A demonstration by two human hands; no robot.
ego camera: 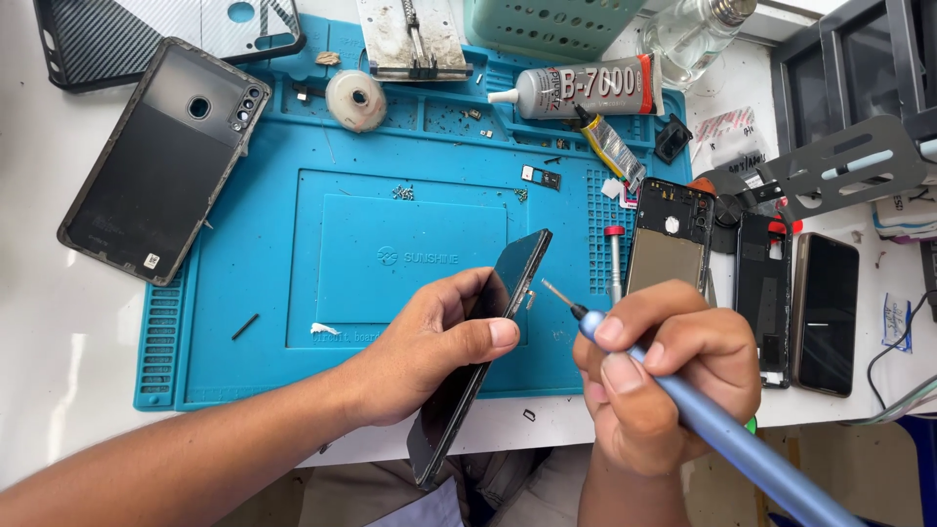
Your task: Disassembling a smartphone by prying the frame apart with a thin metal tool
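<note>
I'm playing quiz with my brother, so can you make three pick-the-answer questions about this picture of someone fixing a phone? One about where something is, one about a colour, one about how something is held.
1. Where does the loose dark back cover lie?
A. upper left, partly on the mat's edge
B. in the green basket
C. under the right hand

2. What colour is the work mat?
A. red
B. blue
C. yellow

3. How is the phone in the left hand held?
A. flat on the mat
B. lifted and turned on edge
C. tucked in a pocket

Answers:
1 A, the back cover lies upper left, overlapping the mat's corner.
2 B, the mat is blue.
3 B, the left hand holds the phone edge-up above the mat, while the right hand points a blue screwdriver at its side.
</note>
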